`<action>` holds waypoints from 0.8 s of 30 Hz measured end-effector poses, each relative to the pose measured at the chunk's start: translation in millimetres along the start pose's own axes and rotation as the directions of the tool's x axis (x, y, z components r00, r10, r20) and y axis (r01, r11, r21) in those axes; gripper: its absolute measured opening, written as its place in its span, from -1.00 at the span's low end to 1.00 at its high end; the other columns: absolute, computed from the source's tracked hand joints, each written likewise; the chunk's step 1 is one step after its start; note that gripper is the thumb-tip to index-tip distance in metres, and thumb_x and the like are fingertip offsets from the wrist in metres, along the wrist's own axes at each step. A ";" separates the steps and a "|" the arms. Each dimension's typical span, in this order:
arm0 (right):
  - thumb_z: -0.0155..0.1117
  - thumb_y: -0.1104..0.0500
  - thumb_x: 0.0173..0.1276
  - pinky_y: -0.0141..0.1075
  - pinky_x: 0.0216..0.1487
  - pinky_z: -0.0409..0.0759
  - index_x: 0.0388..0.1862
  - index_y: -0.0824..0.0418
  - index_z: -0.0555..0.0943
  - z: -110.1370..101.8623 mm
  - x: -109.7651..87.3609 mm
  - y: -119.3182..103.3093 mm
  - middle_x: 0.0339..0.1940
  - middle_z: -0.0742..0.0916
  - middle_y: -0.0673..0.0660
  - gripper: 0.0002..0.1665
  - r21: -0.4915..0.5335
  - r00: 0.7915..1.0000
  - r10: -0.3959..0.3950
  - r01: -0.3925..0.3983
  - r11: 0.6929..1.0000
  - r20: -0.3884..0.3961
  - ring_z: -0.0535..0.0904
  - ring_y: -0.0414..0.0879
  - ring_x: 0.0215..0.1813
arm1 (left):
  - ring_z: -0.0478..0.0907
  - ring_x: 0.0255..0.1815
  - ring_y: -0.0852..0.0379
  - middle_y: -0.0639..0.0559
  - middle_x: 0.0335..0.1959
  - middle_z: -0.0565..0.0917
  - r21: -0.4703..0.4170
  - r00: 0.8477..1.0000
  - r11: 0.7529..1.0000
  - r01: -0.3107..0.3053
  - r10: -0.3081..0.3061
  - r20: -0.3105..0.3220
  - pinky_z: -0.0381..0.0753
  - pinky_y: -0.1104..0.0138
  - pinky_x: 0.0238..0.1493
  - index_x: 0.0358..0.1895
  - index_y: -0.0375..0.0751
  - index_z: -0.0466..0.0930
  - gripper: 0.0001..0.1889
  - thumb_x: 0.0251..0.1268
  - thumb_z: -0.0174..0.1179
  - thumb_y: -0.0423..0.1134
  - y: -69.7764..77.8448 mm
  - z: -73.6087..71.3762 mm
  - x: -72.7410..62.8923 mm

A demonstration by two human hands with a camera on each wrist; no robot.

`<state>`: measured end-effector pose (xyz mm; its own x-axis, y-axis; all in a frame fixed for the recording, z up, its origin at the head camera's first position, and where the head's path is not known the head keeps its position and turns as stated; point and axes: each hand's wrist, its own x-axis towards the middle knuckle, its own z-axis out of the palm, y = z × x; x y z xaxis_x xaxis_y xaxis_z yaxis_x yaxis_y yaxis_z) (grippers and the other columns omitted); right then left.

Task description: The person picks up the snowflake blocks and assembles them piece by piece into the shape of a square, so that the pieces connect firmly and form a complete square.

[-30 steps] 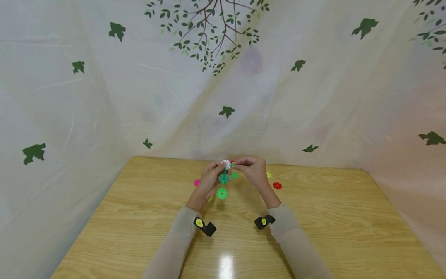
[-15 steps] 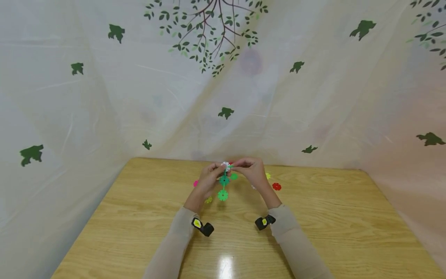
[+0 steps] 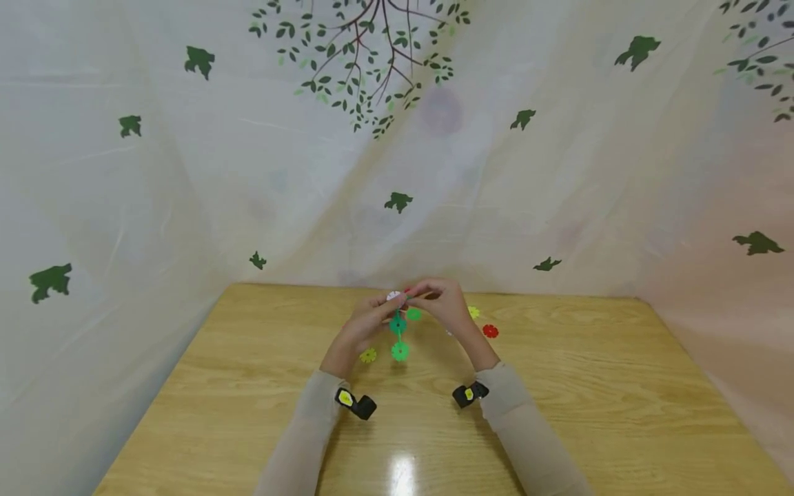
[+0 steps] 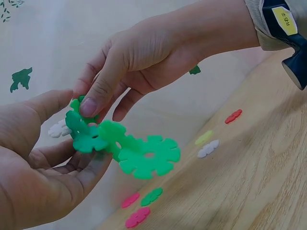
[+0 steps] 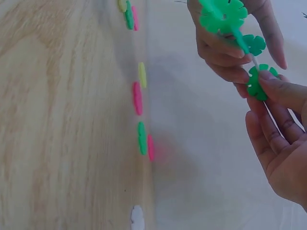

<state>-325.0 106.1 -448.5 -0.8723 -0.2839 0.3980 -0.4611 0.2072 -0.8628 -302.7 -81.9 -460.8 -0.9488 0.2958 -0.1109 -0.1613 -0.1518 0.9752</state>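
Note:
Several slotted, flower-shaped snowflake discs are joined in a chain (image 4: 149, 155), mostly green, with a white snowflake disc (image 4: 58, 129) at its far end. My left hand (image 3: 366, 322) holds the chain between thumb and fingers. My right hand (image 3: 445, 308) meets it from the right and pinches a green snowflake disc (image 5: 256, 85) between thumb and fingers, close against the chain. The teal-green disc (image 3: 398, 324) and the bright green disc (image 3: 400, 351) hang below the hands in the head view. Fingers partly cover where the pinched disc meets the others.
Loose snowflake discs lie on the wooden table (image 3: 558, 386): a red disc (image 3: 490, 331) and a yellow one (image 3: 474, 312) to the right, an olive-yellow disc (image 3: 369, 355) near my left wrist, a green disc (image 3: 413, 314) behind the hands. A printed cloth (image 3: 310, 207) hangs behind the table.
My left hand has shifted slightly left and turned, hiding the pink disc beside it. The chain's lower end has swung a little right and down. The right hand still pinches its green disc.

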 end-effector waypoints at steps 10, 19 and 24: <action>0.47 0.28 0.31 -0.37 -0.16 0.70 -0.22 0.31 0.78 -4.5 0.7 -10.5 -0.15 0.82 0.26 -0.89 -0.081 0.997 0.010 -0.004 0.997 0.074 0.75 -0.02 -0.11 | 0.52 -0.17 0.16 0.11 -0.23 0.65 0.006 1.000 1.000 0.006 -0.006 -0.001 0.62 0.33 -0.05 -0.20 -0.24 0.69 -0.69 0.57 0.13 -0.06 -2.6 -0.2 -1.0; 0.45 0.28 0.33 -0.23 -0.10 0.71 -0.17 0.32 0.76 -34.0 4.2 -0.4 -0.26 0.83 0.16 -0.86 -0.273 0.970 0.004 0.064 0.960 0.243 0.73 -0.10 -0.21 | 0.52 -0.34 0.21 -0.04 -0.12 0.68 0.030 0.995 0.999 0.027 -0.025 -0.093 0.58 0.33 -0.16 -0.01 -0.37 0.65 -0.59 0.59 0.08 -0.02 -2.0 0.2 -1.5; 0.42 0.40 0.30 -0.27 -0.15 0.72 -0.22 0.47 0.71 -52.2 2.0 11.7 -0.32 0.81 0.25 -0.88 -0.330 0.921 0.026 0.113 0.937 0.389 0.73 -0.02 -0.25 | 0.50 -0.34 0.21 0.04 -0.17 0.69 0.029 0.995 0.999 0.017 -0.015 -0.097 0.57 0.32 -0.14 0.00 -0.37 0.62 -0.57 0.57 0.08 0.02 -2.6 -1.3 -0.7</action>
<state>-340.7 156.8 -441.5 -0.7521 -0.6201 0.2232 -0.5844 0.4709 -0.6609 -302.0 -82.9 -463.5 -0.9683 0.2047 -0.1432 -0.1698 -0.1190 0.9783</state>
